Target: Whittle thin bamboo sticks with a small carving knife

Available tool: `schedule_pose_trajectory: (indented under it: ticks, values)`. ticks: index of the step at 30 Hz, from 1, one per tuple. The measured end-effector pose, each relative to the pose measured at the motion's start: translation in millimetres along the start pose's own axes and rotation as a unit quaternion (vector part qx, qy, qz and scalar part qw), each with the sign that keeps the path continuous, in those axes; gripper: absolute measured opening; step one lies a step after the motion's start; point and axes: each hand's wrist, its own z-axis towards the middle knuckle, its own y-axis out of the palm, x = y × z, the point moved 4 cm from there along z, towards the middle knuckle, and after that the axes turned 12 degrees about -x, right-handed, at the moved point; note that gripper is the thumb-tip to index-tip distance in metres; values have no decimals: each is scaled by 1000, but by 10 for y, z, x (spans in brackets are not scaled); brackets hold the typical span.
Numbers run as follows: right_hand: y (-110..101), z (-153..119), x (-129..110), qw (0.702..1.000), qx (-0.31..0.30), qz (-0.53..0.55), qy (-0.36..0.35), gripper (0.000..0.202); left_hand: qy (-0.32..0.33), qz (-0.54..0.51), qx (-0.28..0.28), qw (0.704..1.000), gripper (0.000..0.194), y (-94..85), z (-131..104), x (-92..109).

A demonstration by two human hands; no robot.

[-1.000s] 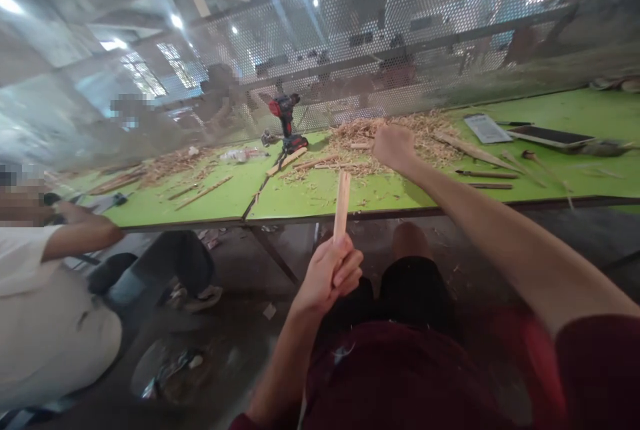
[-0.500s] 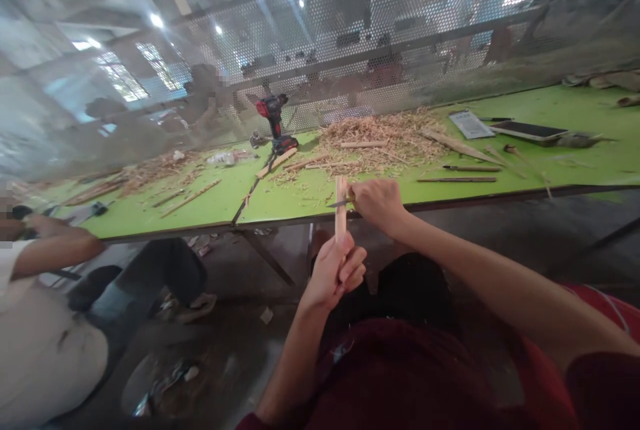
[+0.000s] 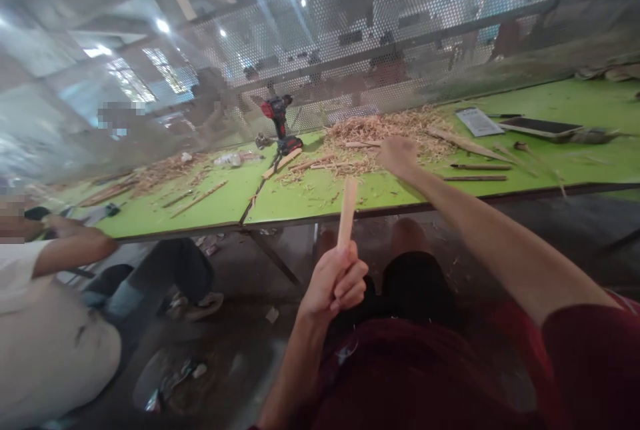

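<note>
My left hand (image 3: 340, 280) is closed around the lower end of a flat pale wooden strip (image 3: 347, 212), which stands nearly upright before the table edge. Over the front of the green table (image 3: 215, 207) is my right hand (image 3: 399, 155), its fingers curled and apart from the strip. What the right hand holds is hard to make out; the knife blade cannot be told clearly against the shavings. Behind this hand lies a heap of wood shavings (image 3: 370, 129).
A red and black cordless drill (image 3: 280, 125) stands on the table. Right of the shavings are a phone (image 3: 543, 127), a white packet (image 3: 479, 122) and thin sticks (image 3: 475, 178). A seated person (image 3: 55, 310) is at the left. A mesh screen (image 3: 320, 63) stands behind the table.
My right hand has moved up and away from the wooden strip, where its knife blade lay across the wood before. The strip now leans slightly right, still in my left hand.
</note>
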Motion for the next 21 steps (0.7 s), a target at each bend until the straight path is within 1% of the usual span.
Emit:
schedule_pose_trajectory:
  ticks: [2,4,5,7,8,10,12,15,18,21]
  values:
    - [-51,-154,41,1000,5,-10,8,41,17,-23,7,1000,39,-72,-5,13]
    - [-39,-429,-36,999,-1,-24,-32,38,14,-43,-1,999,40,-125,18,7]
    - [-10,-586,-99,998,-14,-32,-58,37,11,-50,-4,999,40,-139,32,-3]
    - [53,-872,-233,993,-37,-56,-101,34,5,-55,-5,998,41,-141,56,-33]
    - [78,-978,-287,991,-43,-68,-110,32,1,-55,-6,998,41,-128,65,-51]
    - [107,-1091,-361,989,-40,-82,-113,33,-10,-51,-11,999,43,-90,82,-84]
    - [113,-1085,-396,990,-19,-81,-111,36,-14,-44,-11,999,44,-59,96,-94]
    - [139,-965,-416,991,5,-70,-115,37,-4,-30,-1,1000,45,-51,107,-60]
    - [189,-827,-447,990,7,-63,-125,38,-5,-27,4,1000,46,-74,95,-5]
    - [229,-715,-532,987,1,-64,-145,43,-1,-33,8,999,46,-124,83,80]
